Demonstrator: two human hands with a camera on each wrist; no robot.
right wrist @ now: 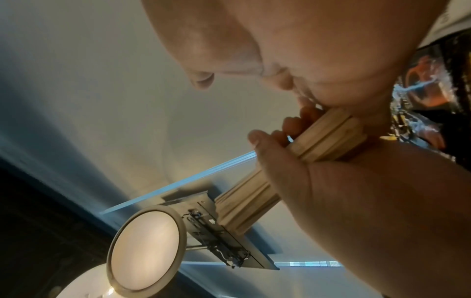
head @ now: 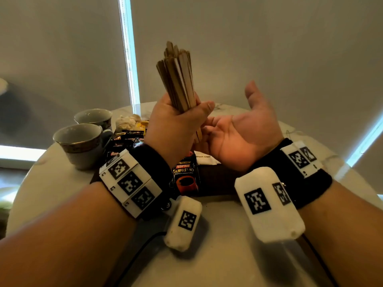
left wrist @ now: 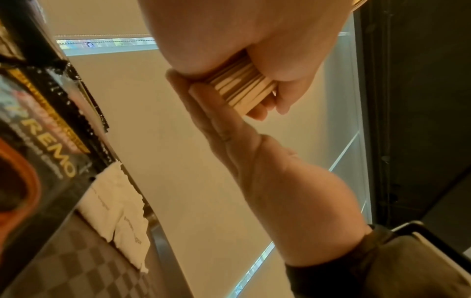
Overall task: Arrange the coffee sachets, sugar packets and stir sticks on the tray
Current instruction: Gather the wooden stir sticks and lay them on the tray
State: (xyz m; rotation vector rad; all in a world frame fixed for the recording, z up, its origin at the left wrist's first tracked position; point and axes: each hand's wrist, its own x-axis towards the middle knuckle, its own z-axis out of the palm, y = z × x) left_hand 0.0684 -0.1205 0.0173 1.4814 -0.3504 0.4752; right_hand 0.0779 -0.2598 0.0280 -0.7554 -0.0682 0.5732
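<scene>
One thick bundle of pale flat wooden stir sticks (head: 178,77) stands upright in the air, the left hand (head: 176,123) wrapped in a fist around its lower part. The right hand (head: 238,131) sits just beside it, palm up and fingers spread loose, and the bundle's bottom ends meet those fingers (left wrist: 216,113). Below both hands lies the dark checker-patterned tray (head: 217,179) on the round pale marble table (head: 228,255). On the tray, a black Kopiko Supremo coffee sachet (head: 186,177) lies flat with a white brown-sugar packet (head: 205,159) just beside it. Further left, a loose heap of black coffee sachets (head: 126,138) rests on the table near two gold-rimmed ceramic cups (head: 83,143). Behind that heap sits a crumpled pale packet pile (head: 126,122), too blurred to read.
</scene>
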